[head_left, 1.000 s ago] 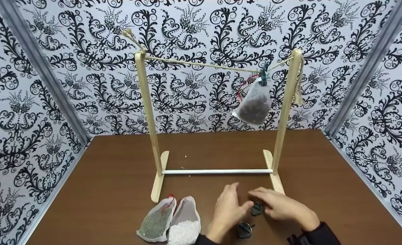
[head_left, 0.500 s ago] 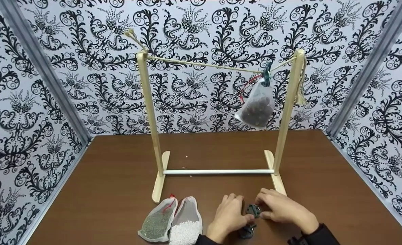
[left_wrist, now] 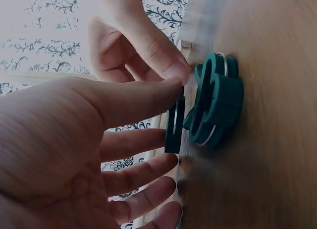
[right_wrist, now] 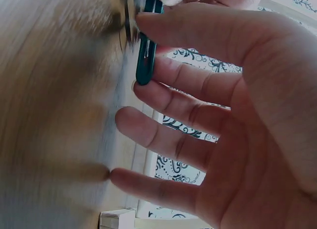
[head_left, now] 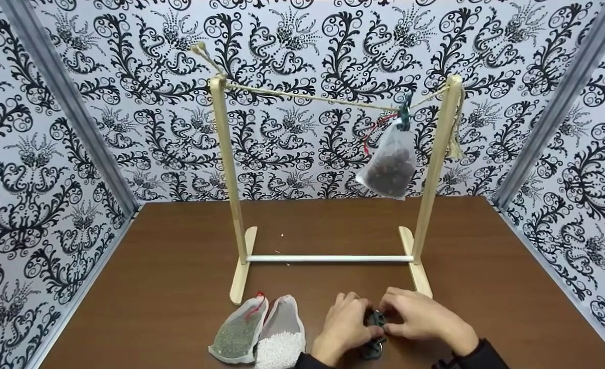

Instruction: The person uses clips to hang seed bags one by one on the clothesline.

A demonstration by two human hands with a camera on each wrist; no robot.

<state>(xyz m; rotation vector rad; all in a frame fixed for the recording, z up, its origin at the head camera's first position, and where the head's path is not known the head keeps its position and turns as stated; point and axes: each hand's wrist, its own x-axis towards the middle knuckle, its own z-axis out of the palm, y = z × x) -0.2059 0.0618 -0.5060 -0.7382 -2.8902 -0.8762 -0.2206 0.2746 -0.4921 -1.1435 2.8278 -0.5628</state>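
Observation:
My left hand and right hand meet low over the table at a dark green plastic clip. Thumb and index finger of the left hand pinch one end of it. On its other end, the right thumb and fingers hold it, the outer fingers spread. A bulkier green clip with a thin metal ring lies on the table just beside it, partly behind the left hand in the head view. To the left lie two mesh pouches, one with greenish filling, one with white granules.
Behind the hands stands a wooden frame with a white crossbar and a rope strung across its top. From the rope hangs a dark-filled mesh pouch, gripped by a green clip. Patterned walls enclose the brown table.
Both hands have come down and together onto the green clip, which has shifted slightly left. The hanging pouch has swung a little.

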